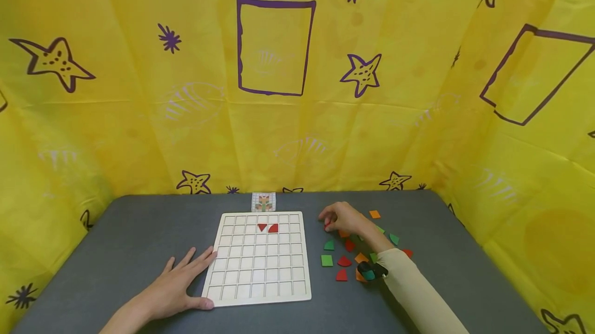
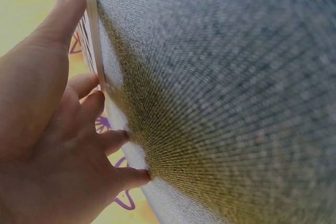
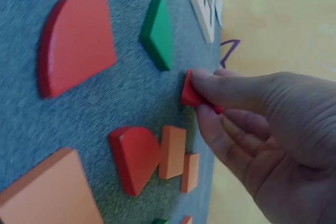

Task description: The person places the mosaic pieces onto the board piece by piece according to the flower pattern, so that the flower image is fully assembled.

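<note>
A white gridded board (image 1: 259, 261) lies on the grey table, bearing a red triangle (image 1: 262, 227) and a red quarter-circle (image 1: 273, 228) near its far side. My left hand (image 1: 178, 282) rests with spread fingers against the board's left edge, thumb at the near corner; the left wrist view also shows the thumb on the board's rim (image 2: 93, 24). To the right of the board, my right hand (image 1: 347, 219) pinches a small red piece (image 3: 190, 96) between thumb and fingers, just over the table. Its full outline is hidden by the fingers.
Loose pieces lie right of the board under and around the right forearm: a green square (image 1: 327, 260), a red quarter-circle (image 1: 341, 275), an orange square (image 1: 374, 214) and several more. A patterned card (image 1: 263, 202) touches the board's far edge. A yellow cloth (image 1: 279, 132) hangs behind.
</note>
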`<state>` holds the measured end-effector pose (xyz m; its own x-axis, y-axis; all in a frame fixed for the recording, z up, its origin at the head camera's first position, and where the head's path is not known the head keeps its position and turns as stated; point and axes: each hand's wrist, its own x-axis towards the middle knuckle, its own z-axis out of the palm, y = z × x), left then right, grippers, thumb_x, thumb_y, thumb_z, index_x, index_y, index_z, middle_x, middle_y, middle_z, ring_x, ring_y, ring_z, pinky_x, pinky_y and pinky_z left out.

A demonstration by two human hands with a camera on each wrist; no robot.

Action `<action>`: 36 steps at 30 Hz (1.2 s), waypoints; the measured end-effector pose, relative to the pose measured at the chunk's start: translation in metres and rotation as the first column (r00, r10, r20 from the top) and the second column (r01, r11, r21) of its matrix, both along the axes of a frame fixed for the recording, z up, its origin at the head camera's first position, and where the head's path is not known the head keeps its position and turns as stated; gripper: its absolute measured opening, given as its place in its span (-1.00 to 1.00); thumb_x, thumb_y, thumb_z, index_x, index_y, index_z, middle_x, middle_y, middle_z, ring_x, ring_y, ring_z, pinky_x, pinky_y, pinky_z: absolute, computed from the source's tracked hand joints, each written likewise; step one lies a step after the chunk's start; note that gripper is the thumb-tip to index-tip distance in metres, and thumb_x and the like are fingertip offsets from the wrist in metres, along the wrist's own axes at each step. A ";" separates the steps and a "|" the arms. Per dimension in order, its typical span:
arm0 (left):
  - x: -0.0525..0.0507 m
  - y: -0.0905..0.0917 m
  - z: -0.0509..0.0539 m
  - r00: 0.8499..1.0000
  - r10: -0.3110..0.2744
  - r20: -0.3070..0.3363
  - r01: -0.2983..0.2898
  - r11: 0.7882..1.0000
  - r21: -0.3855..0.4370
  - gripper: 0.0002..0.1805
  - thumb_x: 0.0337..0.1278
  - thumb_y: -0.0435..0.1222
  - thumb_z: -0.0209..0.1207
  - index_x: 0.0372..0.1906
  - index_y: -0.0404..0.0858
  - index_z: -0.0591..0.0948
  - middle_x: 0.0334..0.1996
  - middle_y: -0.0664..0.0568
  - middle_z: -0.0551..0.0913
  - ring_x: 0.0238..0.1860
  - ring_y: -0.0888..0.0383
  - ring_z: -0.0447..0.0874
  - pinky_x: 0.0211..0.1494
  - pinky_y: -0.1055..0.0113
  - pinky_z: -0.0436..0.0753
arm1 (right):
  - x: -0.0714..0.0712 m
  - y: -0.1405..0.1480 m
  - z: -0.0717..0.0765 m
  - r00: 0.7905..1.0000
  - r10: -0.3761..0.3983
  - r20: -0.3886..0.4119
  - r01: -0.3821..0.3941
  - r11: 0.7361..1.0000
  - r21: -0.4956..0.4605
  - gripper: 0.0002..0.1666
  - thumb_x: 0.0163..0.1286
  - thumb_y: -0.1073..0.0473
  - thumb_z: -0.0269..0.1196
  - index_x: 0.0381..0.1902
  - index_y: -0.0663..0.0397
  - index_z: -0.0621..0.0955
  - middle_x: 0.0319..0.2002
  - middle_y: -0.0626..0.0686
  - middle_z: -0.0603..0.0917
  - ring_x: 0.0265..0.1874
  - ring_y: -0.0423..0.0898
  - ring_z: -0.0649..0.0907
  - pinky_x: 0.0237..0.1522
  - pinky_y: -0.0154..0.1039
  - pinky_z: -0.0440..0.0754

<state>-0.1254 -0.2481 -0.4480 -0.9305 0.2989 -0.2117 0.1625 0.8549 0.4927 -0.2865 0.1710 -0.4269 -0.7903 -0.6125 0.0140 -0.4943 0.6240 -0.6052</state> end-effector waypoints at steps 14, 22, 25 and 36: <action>0.000 0.001 0.002 1.000 0.007 0.001 -0.007 1.000 -0.002 0.24 -0.43 0.29 0.42 0.50 -0.12 0.25 0.51 -0.05 0.17 0.47 -0.44 -0.14 0.28 -0.49 -0.27 | -0.003 -0.007 0.010 0.999 -0.027 -0.022 0.027 1.000 0.008 -0.73 0.24 0.45 0.32 -0.07 0.27 0.69 -0.37 0.06 0.70 -0.42 -0.17 0.60 -0.38 -0.38 0.59; 0.000 0.000 0.001 1.000 0.003 0.004 -0.003 1.000 0.005 0.24 -0.43 0.29 0.42 0.50 -0.12 0.24 0.52 -0.05 0.14 0.47 -0.44 -0.14 0.28 -0.50 -0.25 | -0.005 -0.018 0.008 0.996 -0.002 -0.089 0.001 1.000 -0.019 -0.70 0.15 0.45 0.39 -0.11 0.30 0.69 -0.42 -0.02 0.70 -0.43 -0.21 0.62 -0.35 -0.37 0.60; 0.000 0.000 0.000 1.000 0.007 0.010 -0.007 1.000 0.002 0.25 -0.44 0.28 0.43 0.50 -0.12 0.24 0.52 -0.05 0.13 0.46 -0.45 -0.15 0.27 -0.50 -0.26 | -0.006 -0.022 0.006 0.993 0.007 -0.115 -0.011 0.999 -0.034 -0.72 0.16 0.41 0.40 -0.12 0.31 0.69 -0.41 -0.01 0.71 -0.42 -0.20 0.63 -0.33 -0.37 0.60; 0.000 -0.001 0.000 1.000 -0.024 -0.019 0.024 1.000 0.018 0.23 -0.38 0.29 0.40 0.51 -0.11 0.21 0.51 -0.07 0.16 0.46 -0.46 -0.14 0.25 -0.52 -0.25 | -0.004 -0.043 0.003 0.991 -0.020 -0.136 0.009 0.997 -0.080 -0.76 0.20 0.33 0.41 -0.14 0.24 0.71 -0.33 0.00 0.74 -0.35 -0.14 0.69 -0.26 -0.36 0.63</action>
<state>-0.1253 -0.2493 -0.4485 -0.9268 0.3248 -0.1884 0.1925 0.8418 0.5044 -0.2902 0.1282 -0.4236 -0.7864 -0.5938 0.1701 -0.5671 0.5847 -0.5801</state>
